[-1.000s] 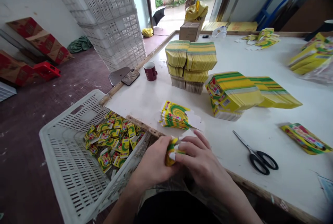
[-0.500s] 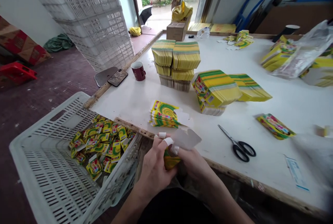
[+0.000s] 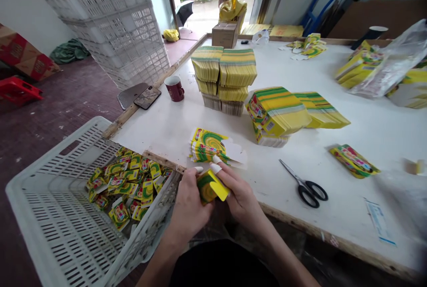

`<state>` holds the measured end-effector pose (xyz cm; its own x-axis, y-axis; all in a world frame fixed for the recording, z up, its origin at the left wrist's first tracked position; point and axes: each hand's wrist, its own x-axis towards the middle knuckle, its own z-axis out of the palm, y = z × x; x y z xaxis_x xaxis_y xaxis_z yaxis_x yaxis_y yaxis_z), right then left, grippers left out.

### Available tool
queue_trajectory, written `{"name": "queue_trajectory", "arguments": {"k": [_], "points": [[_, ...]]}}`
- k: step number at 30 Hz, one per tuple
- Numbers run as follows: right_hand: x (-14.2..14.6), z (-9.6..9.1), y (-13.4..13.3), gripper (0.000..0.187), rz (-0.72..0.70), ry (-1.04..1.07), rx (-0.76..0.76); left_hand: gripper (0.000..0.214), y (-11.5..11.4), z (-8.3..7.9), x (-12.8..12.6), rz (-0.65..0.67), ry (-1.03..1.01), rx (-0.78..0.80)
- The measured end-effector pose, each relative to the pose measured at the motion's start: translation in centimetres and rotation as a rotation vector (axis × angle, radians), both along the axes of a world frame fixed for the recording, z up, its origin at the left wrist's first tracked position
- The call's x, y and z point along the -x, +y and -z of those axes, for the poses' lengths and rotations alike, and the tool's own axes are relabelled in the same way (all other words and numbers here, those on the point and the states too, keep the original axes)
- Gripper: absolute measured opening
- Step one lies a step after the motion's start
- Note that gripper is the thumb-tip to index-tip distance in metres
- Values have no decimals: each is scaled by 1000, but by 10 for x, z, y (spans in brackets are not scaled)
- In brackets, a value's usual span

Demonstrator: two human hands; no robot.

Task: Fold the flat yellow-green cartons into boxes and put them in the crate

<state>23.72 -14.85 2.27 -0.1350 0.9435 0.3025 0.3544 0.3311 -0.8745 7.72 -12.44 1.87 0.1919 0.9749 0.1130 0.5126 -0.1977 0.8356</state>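
A small yellow and green carton (image 3: 205, 188) is between my hands at the table's front edge, with an end flap standing out to the right. My left hand (image 3: 191, 202) is closed round its left side. My right hand (image 3: 239, 191) is at its right side, fingertips along the upper edge; the flap hides the thumb. White coverings wrap several fingertips. Just beyond the fingers, a pile of flattened cartons (image 3: 208, 145) lies on the table, white flaps toward the right.
A white plastic crate (image 3: 43, 216) at the left holds many small cartons (image 3: 128, 180). On the table (image 3: 320, 153) are black-handled scissors (image 3: 303, 185), stacked flat cartons (image 3: 223, 69), a carton block (image 3: 280, 109), a mug (image 3: 174, 88) and a phone (image 3: 147, 97). Crates (image 3: 110, 25) tower at the back left.
The pale grey flap that stood up between my hands is no longer seen; the carton now shows a yellow flap. My right fingers have moved to its upper edge, and the view has shifted slightly.
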Motion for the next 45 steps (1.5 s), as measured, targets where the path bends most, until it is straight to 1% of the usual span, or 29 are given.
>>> {"name": "queue_trajectory", "arguments": {"k": [2,4,5,7,9,12,15,17,20,23,25,28,30,34,36,37,38,40,42,43,45], "points": [[-3,4,1,58,-37,-72,3,56,3,-9,7,7,90,42],[-6,6,1,60,-121,-156,38,56,7,-18,13,62,154,31],[-7,5,2,57,-146,-189,56,56,8,-22,16,93,178,18],[-10,-1,3,45,-174,-227,82,53,11,-28,21,157,220,1],[-15,-11,6,33,-215,-223,98,50,13,-32,23,212,246,9],[-20,-23,8,27,-267,-195,112,52,13,-36,25,251,275,4],[-20,-28,8,26,-241,-189,109,53,12,-36,25,250,289,-29],[-19,-28,8,23,-239,-182,129,53,11,-35,26,255,290,-21],[-19,-31,9,17,-294,-162,190,56,9,-32,30,281,284,18],[-19,-33,10,15,-363,-154,233,58,9,-30,34,312,285,17],[-17,-30,10,18,-361,-158,215,57,9,-30,35,309,300,-1],[-10,-23,8,25,-285,-163,142,54,11,-30,37,275,335,-19],[-7,-21,8,25,-260,-162,134,55,13,-30,38,272,346,-11],[-8,-27,14,18,-355,-170,193,61,14,-29,39,292,321,24],[-6,-26,15,16,-352,-164,169,59,13,-30,38,268,312,21],[-4,-23,14,20,-310,-145,149,57,13,-30,37,245,311,9],[0,-19,12,29,-247,-112,133,56,13,-31,36,222,313,-10],[10,-9,8,53,-113,-30,138,57,12,-31,35,185,319,-55],[18,1,4,71,-41,57,170,57,11,-29,35,174,319,-87],[20,5,3,75,-29,102,187,58,11,-27,35,171,315,-96],[25,10,3,70,-11,178,226,59,9,-23,35,152,311,-115]]}}
